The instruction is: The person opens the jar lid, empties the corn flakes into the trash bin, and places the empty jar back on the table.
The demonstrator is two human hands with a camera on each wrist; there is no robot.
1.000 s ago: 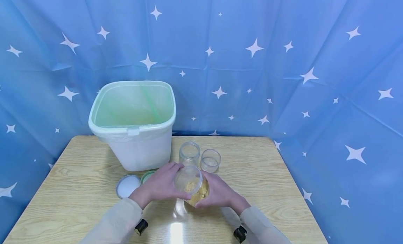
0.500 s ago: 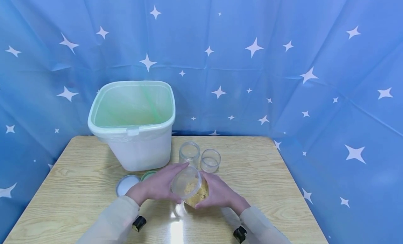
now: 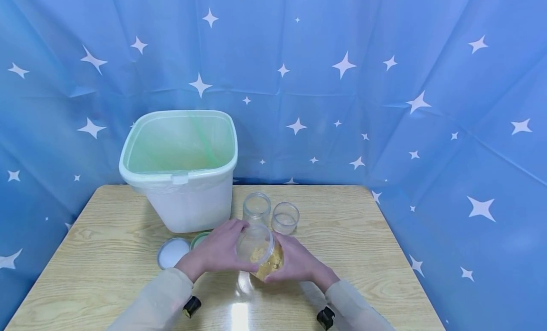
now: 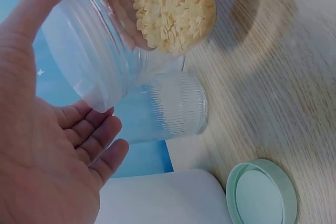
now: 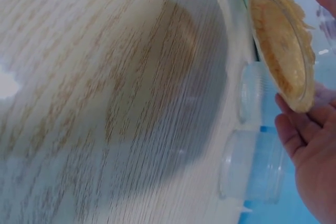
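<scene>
A clear jar (image 3: 275, 248) of pale yellow flakes (image 4: 176, 11) is tilted above the table, its lidded end toward the left. My left hand (image 3: 220, 249) grips the translucent lid (image 4: 79, 43) at the jar's mouth, thumb on one side and fingers at the opposite edge. Around the body of the jar, near its base, my right hand (image 3: 297, 260) holds on with thumb and fingers apart. In the right wrist view the jar's round bottom (image 5: 283, 45) faces the camera, flakes showing through it.
Two clear open jars, a taller one (image 3: 256, 205) and a shorter one (image 3: 285, 217), stand just behind the hands. A white bin (image 3: 192, 203) with a green liner stands back left. White (image 3: 173, 252) and green (image 4: 260, 195) lids lie before it.
My left hand shifted slightly left and down at the lid, then came back up and right to about its first position. The right hand and the jar's body stayed nearly still.
</scene>
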